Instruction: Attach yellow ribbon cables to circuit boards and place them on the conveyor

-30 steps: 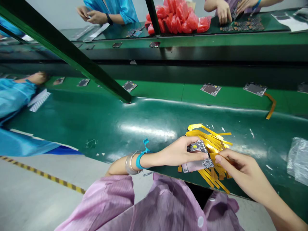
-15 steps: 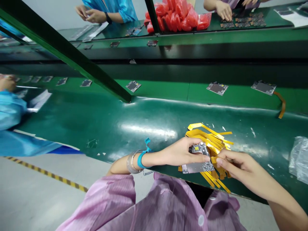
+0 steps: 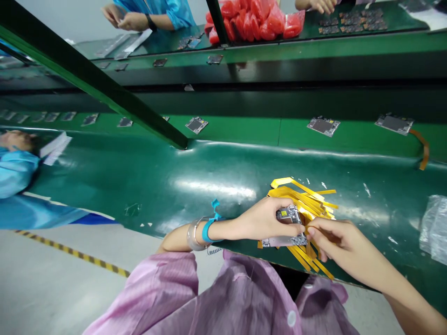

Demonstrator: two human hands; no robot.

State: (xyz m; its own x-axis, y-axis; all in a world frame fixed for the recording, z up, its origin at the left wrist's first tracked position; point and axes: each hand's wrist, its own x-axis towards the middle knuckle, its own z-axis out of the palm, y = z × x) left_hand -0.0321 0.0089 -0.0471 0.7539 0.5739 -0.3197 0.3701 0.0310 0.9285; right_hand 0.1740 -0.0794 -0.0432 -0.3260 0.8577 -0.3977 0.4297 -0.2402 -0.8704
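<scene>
Yellow flex strips (image 3: 307, 197) lie in a loose heap on the glossy green counter (image 3: 157, 172), right under my hands. My left hand (image 3: 260, 218) has its fingers closed around a small circuit board (image 3: 286, 228), holding it just above the heap at the counter's near edge. My right hand (image 3: 335, 239) sits touching the board's right end, fingers pinched narrow on one yellow strip there. Beyond, more boards (image 3: 323, 124) lie spaced along the green belt (image 3: 244, 130), and red bags (image 3: 251, 21) are piled on the far counter.
</scene>
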